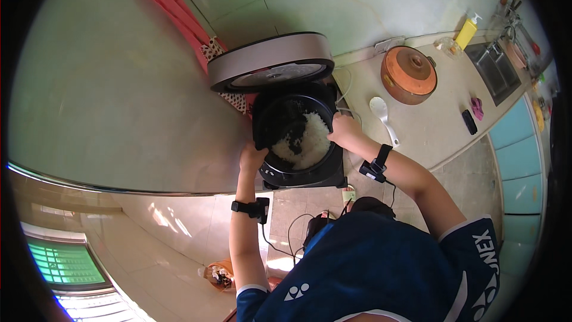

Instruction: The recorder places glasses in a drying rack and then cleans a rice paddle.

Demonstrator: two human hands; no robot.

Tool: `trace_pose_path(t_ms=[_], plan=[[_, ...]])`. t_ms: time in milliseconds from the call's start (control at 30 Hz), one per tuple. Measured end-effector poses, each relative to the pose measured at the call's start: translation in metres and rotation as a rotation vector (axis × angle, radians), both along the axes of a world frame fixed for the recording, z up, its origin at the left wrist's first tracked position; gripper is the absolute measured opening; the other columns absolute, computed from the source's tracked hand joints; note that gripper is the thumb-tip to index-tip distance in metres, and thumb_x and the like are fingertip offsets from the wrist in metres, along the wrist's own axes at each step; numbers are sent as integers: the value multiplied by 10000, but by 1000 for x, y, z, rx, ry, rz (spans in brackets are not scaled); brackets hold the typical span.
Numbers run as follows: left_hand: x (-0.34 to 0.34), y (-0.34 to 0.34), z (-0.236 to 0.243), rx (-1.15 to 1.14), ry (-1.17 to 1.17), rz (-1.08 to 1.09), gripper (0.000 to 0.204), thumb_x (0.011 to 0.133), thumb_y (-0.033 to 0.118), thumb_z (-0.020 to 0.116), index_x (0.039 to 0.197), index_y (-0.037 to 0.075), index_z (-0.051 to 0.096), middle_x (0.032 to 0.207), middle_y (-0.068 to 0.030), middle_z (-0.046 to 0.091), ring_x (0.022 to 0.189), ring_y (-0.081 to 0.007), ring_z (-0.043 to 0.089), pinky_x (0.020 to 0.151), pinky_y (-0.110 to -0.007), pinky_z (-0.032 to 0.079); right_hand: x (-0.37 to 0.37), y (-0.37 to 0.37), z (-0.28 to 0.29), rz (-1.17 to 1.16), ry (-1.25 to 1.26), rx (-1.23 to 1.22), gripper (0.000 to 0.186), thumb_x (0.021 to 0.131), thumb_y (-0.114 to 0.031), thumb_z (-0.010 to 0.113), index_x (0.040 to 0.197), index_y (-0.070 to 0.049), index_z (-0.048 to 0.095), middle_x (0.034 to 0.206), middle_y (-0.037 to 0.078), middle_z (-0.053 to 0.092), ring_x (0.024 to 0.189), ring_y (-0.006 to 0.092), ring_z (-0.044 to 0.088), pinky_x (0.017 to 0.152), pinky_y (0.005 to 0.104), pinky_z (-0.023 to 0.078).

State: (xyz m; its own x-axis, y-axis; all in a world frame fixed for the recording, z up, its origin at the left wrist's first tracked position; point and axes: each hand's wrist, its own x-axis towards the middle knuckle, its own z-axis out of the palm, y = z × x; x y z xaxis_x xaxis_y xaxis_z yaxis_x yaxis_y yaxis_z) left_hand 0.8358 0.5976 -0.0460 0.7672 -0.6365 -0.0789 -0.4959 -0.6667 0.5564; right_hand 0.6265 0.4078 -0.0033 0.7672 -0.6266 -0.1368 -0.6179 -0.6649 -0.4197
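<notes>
A rice cooker (322,176) stands in front of me with its grey lid (271,56) raised. Inside it sits a dark inner pot (280,110), and cooked white rice (313,143) lies along its right and near sides. My left hand (253,158) is closed on the pot's left rim, its fingertips mostly hidden. On the opposite rim my right hand (345,131) is closed too, with the fingers curled over the edge. The pot appears to be still within the cooker's body.
Right of the cooker, a counter (429,125) holds a white rice paddle (384,119), a lidded brown pot (409,76) and a black object (469,122). Farther right are a yellow pump bottle (468,31) and a sink (494,71). A pale panel (131,95) borders the left.
</notes>
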Motion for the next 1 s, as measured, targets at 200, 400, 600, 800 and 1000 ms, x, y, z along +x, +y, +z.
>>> trace_pose_path(t_ms=[200, 400, 600, 800, 1000], plan=[[0, -6, -3, -23, 59, 2, 376, 574, 198, 621, 845, -48, 535, 758, -215, 565, 749, -318, 559, 656, -358, 431, 5, -6, -1, 32, 53, -57, 365, 614, -213, 615, 842, 49, 502, 781, 189, 571, 771, 306, 559, 662, 366, 454], [5, -4, -8, -23, 27, 12, 368, 595, 199, 612, 855, -44, 520, 755, -196, 561, 728, -313, 549, 646, -358, 425, 4, -12, -4, 27, 41, -58, 294, 607, -204, 601, 787, 24, 552, 790, 182, 577, 747, 298, 572, 658, 375, 459], [8, -3, -14, -188, 150, 10, 332, 597, 170, 592, 852, -24, 506, 758, -175, 548, 729, -302, 534, 654, -350, 412, 2, -21, -13, -84, -105, 74, 290, 573, -236, 597, 710, 15, 552, 745, 174, 572, 739, 322, 560, 653, 379, 448], [0, 5, 1, -323, 314, 98, 257, 615, 107, 568, 830, -19, 504, 689, -92, 523, 644, -169, 497, 598, -278, 400, -6, -18, -3, -80, -476, 193, 202, 561, -147, 600, 589, -12, 453, 503, 79, 468, 465, 195, 490, 471, 299, 427], [-35, 14, 56, -655, 551, 191, 224, 649, -13, 507, 872, -32, 494, 756, -73, 536, 679, -140, 508, 609, -240, 413, -14, -3, 41, -121, -711, 626, 180, 613, -84, 561, 585, -31, 391, 487, 15, 425, 386, 84, 441, 330, 232, 341]])
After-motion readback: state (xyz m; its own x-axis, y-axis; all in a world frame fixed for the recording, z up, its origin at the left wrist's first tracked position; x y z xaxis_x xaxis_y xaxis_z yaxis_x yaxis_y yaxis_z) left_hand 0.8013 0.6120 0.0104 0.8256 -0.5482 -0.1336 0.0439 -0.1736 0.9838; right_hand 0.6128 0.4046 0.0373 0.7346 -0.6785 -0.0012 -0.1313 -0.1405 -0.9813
